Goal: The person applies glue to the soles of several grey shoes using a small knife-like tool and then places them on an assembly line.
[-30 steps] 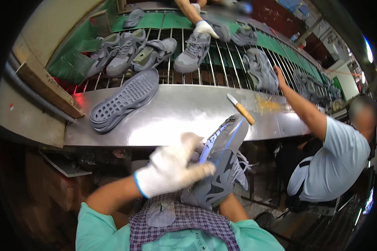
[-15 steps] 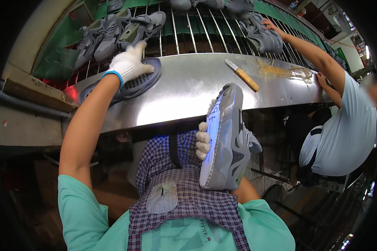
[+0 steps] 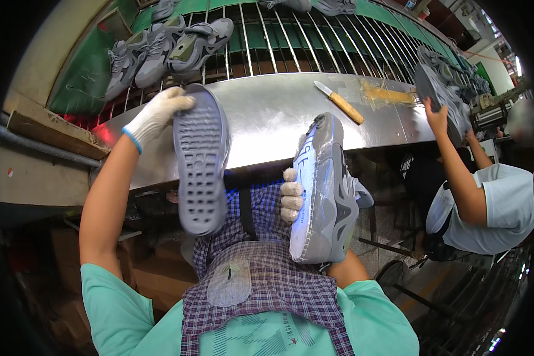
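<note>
Bench [image 3: 261, 115]: sole [image 3: 202, 160] now up (L hand [image 3: 159, 114])

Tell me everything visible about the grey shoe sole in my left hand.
The grey shoe sole looks like moulded rubber or foam, with a raised rim around a grid of squarish recesses facing the camera. Its far end is in the grip of the white-gloved left hand; its near end extends past the near edge of the metal tabletop. Tabletop contact is unclear.
</note>
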A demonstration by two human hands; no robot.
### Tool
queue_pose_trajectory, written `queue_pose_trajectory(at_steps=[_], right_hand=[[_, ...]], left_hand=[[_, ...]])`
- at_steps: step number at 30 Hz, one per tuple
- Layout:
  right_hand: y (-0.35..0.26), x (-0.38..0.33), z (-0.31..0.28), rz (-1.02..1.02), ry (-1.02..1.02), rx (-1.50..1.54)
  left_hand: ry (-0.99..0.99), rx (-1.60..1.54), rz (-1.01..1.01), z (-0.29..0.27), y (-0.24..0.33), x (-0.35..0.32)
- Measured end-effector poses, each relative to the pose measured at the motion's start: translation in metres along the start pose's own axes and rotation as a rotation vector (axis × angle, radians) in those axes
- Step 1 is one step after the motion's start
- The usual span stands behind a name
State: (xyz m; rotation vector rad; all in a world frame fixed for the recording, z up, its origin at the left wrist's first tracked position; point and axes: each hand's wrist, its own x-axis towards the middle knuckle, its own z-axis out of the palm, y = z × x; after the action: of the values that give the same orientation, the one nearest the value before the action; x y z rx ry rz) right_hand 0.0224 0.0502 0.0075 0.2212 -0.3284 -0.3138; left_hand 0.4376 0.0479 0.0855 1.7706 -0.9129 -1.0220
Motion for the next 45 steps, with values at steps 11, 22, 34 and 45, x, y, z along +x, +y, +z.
queue_pose_trajectory(at_steps=[11, 22, 34, 45], right_hand=[[-0.003, -0.004, 0.02, -0.063, 0.105, -0.108], [-0.021, -0.074, 0.023, -0.389, 0.804, -0.853], [0.002, -0.083, -0.05, -0.221, 0.747, -1.054], [0.025, -0.045, 0.023, -0.208, 0.76, -1.214]], left_hand=[[-0.192, -0.57, 0.186, 0.05, 0.036, -0.067], [-0.243, -0.017, 0.468, 0.16, 0.032, -0.119], [-0.358, -0.268, 0.45, 0.145, 0.036, -0.133], [-0.422, -0.123, 0.455, 0.142, 0.043, -0.135]])
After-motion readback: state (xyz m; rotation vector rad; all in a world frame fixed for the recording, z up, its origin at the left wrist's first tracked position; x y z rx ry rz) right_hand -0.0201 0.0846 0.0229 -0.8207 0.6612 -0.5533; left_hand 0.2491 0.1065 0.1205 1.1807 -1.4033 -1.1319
